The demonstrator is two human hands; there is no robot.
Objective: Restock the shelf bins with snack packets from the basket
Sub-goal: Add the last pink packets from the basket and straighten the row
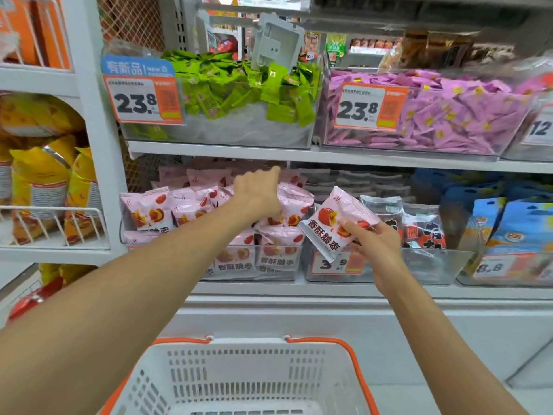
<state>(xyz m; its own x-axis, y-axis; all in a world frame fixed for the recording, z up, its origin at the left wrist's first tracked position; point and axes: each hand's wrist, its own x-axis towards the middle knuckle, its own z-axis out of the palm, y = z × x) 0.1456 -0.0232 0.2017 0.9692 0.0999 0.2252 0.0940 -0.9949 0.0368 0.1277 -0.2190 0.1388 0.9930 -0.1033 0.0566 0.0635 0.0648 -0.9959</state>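
A clear bin [209,269] on the lower shelf is piled with pink snack packets [185,205] printed with red fruit. My left hand [258,191] reaches deep into that bin, fingers down among the packets at the back; what it grips is hidden. My right hand [372,244] holds one pink packet [336,220] tilted in front of the neighbouring bin, just right of the pink pile. A white basket [248,378] with orange rim sits below my arms; the part of its inside that shows holds no packets.
The bin [419,262] to the right holds dark silver packets, then blue bags [514,229]. On the upper shelf stand bins of green sachets [239,85] and purple sachets [434,115]. A wire rack with yellow bags [45,187] stands at the left.
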